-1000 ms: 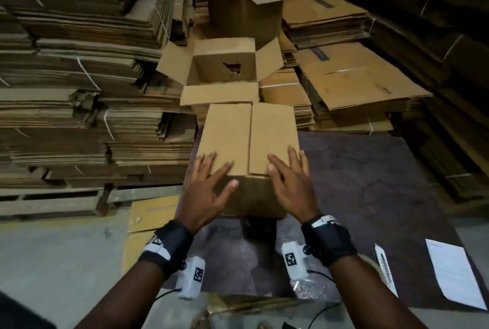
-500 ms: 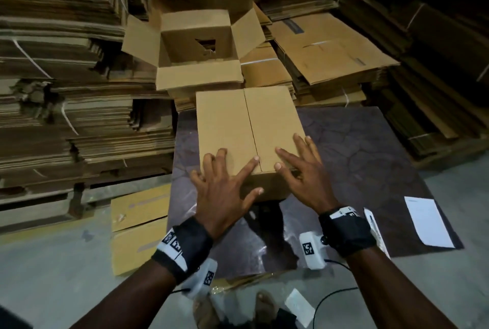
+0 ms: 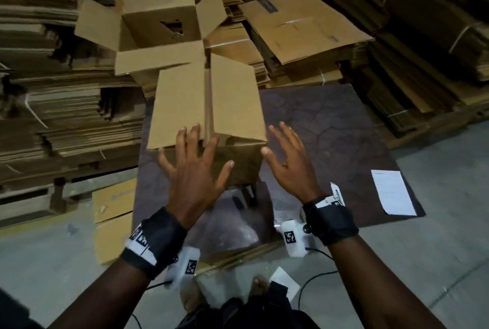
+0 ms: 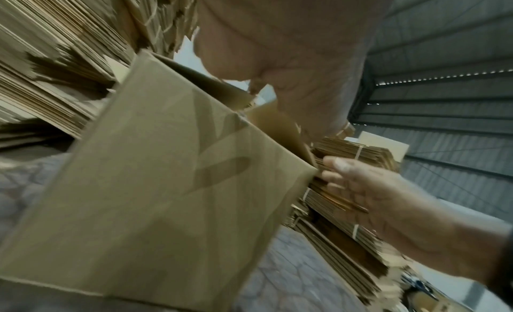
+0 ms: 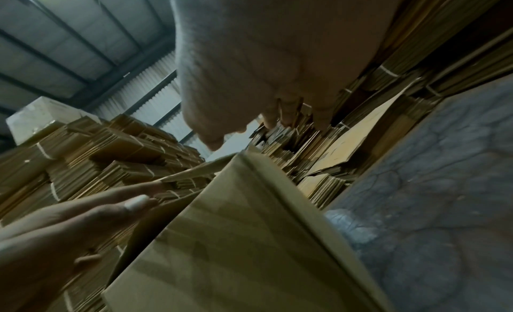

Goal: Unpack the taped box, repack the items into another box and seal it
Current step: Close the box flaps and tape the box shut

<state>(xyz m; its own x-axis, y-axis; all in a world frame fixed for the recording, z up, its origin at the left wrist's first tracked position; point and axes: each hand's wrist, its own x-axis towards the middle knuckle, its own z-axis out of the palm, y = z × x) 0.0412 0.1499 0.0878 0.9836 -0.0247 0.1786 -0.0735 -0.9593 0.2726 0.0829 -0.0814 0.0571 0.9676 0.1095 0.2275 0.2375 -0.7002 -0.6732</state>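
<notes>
a closed cardboard box (image 3: 209,106) is seen standing on a dark mat (image 3: 330,143), at the mat's far left part, with its two top flaps folded down and a narrow seam left between them. the right flap is seen slightly raised along the seam. the left hand (image 3: 195,170) is spread with fingers straight, its fingertips laid over the near edge of the left flap beside the seam; nothing is gripped by it. the right hand (image 3: 288,159) is held released as well, fingers extended, just beside the box's near right corner; whether the corner is touched cannot be told from the head view, and in the left wrist view its fingers are seen right at that corner edge.

behind the closed box, an open box (image 3: 161,27) with its four flaps spread outward is set against the stacks, its near flap just beyond the closed box's far edge. a ragged hole is seen in its back wall.

stacks of flattened cardboard (image 3: 53,90) are piled close along the left and far sides. free mat is left to the right of the box, where a white paper sheet (image 3: 391,191) lies at the mat's right edge. crumpled clear plastic (image 3: 232,225) lies on the near part of the mat, and concrete floor (image 3: 436,262) lies open to the right.
</notes>
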